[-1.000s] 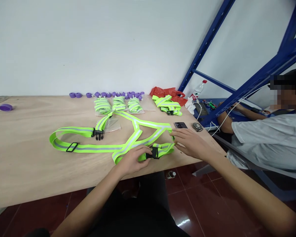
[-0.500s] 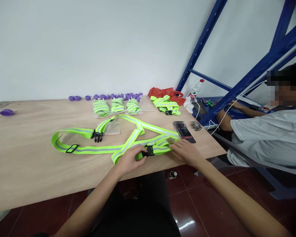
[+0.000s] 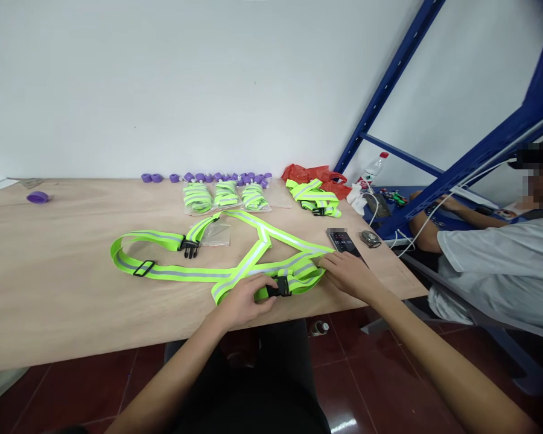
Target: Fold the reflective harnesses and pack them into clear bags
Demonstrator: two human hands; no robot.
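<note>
A neon-yellow reflective harness [image 3: 199, 274] with grey stripes lies spread over the table in front of me. My left hand [image 3: 248, 296] is closed at its front edge, fingers on the black buckle [image 3: 279, 287] that joins two strap ends. At the harness's right end, my right hand [image 3: 347, 272] pinches the looped strap; its fingertips partly cover the spot. A second black buckle [image 3: 190, 247] sits at the upper left, and a black slider [image 3: 143, 269] is on the left loop. Beneath the harness lies a clear plastic bag [image 3: 217, 235].
Bagged reflective straps [image 3: 226, 194] stand in a row before several purple rolls [image 3: 208, 177]. Another folded harness [image 3: 314, 198] lies by a red plastic bag [image 3: 308, 173]. A phone [image 3: 344, 242] and a watch-like object [image 3: 370, 239] are beside my right hand. A co-worker [image 3: 493, 253] sits at the right.
The view has turned slightly left, so everything appears shifted right. Both hands stay on the harness; the strap near my right hand looks a little more bunched into a loop.
</note>
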